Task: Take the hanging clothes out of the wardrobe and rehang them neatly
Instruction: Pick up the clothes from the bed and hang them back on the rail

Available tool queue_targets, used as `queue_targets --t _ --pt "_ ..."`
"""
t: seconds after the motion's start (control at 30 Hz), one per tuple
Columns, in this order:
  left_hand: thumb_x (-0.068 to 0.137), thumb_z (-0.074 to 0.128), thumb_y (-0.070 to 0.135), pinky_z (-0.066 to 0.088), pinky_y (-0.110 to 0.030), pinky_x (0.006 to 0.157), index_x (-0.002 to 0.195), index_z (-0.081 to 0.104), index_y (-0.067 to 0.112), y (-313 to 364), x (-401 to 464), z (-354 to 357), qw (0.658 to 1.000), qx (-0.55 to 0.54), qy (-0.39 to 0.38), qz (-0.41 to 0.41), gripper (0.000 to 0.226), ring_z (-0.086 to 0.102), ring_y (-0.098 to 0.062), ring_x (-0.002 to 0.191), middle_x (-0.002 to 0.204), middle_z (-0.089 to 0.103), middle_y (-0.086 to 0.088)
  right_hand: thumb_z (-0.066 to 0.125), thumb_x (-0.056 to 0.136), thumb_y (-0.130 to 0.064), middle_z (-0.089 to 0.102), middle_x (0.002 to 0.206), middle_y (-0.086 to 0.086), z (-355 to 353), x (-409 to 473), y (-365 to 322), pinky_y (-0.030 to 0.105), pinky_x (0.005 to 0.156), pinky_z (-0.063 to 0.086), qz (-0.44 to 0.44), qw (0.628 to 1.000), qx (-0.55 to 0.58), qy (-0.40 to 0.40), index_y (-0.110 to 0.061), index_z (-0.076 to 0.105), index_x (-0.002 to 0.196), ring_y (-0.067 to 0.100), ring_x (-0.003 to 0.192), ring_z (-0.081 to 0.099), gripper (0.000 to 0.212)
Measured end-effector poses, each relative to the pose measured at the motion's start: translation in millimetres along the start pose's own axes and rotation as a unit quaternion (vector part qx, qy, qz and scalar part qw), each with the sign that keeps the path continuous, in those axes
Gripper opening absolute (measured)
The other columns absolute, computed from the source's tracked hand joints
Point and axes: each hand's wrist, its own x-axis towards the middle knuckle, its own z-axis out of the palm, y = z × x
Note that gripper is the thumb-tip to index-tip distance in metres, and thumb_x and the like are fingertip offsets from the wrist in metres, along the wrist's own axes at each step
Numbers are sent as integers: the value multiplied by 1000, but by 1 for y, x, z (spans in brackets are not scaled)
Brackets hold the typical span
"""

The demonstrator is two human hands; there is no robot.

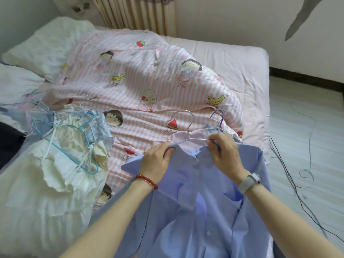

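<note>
A light blue button-up shirt [201, 211] lies spread on the bed in front of me. My left hand [158, 159] grips its collar at the left. My right hand [225, 151] pinches the thin white wire hanger [188, 125] at the shirt's right shoulder. Under the blue shirt's neck lies a pink shirt [193, 135], and beside it a purple hanger [219, 116] with a grey garment. To the left, a heap of cream and blue clothes [74, 146] lies tangled with blue hangers [81, 127].
The bed carries a pink striped cartoon quilt [141, 75] and pillows [46, 47] at the far left. A radiator [135, 13] stands against the back wall. Dark cables [297, 174] trail over the pale floor to the right of the bed.
</note>
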Motion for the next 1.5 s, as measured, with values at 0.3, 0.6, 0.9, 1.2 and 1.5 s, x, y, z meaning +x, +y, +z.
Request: queue_targets --t 0.3,0.6,0.9,1.2,1.5 --pt "91 56 18 38 -31 60 94 68 13 -92 -130 -170 966 50 187 -173 14 60 -32 77 84 69 -7 48 93 -27 66 96 8 76 4 -136 35 82 41 -131 967 -23 -218 -12 64 103 29 95 60 24" --pt "94 48 10 33 -26 55 73 55 5 -161 -363 -312 838 34 421 -345 23 46 -27 56 57 51 -10 48 93 -15 61 87 12 160 -42 -350 40 66 46 -303 886 74 -342 -8 60 91 33 79 60 14" --pt "93 46 4 24 -27 60 68 42 14 -165 -596 -367 649 79 612 -445 27 40 -22 68 63 43 1 44 93 -28 56 66 -2 201 -171 -573 36 57 41 -520 719 189 -420 -7 60 87 28 63 56 27" --pt "92 49 0 24 -26 57 60 38 14 -99 -726 -340 513 122 671 -521 36 33 -8 57 57 32 6 45 94 -28 66 75 10 221 -285 -672 29 63 35 -648 516 246 -503 -16 61 101 33 73 58 21" --pt "91 53 8 34 -28 59 76 55 8 -14 -769 -314 336 166 718 -587 15 39 -9 57 58 41 -2 51 92 -13 59 66 -12 196 -353 -747 25 63 37 -657 326 360 -577 -6 66 87 12 62 45 17"
